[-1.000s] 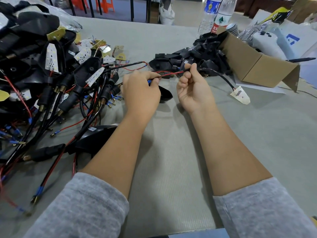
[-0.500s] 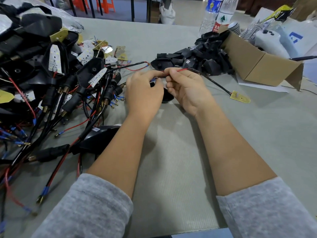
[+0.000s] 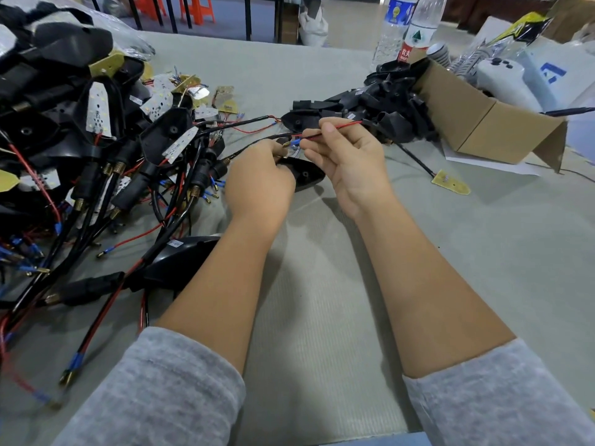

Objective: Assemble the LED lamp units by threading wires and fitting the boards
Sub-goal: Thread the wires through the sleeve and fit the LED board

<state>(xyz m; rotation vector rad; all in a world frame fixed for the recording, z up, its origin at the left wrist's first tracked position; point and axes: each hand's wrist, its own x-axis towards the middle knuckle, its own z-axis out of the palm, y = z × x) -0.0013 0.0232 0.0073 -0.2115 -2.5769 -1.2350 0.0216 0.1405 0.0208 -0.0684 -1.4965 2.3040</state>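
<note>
Above the table's middle, the left hand (image 3: 260,175) grips the black lamp shell (image 3: 306,173) while the right hand (image 3: 347,159) pinches the thin wires (image 3: 335,127), probably limp and best pinched near their tips.

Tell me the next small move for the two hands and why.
Probably guide the wire ends into the black lamp housing. The right hand pinches the red and black wire pair, whose blue-sleeved tips sit just above the housing that the left hand grips.
</note>
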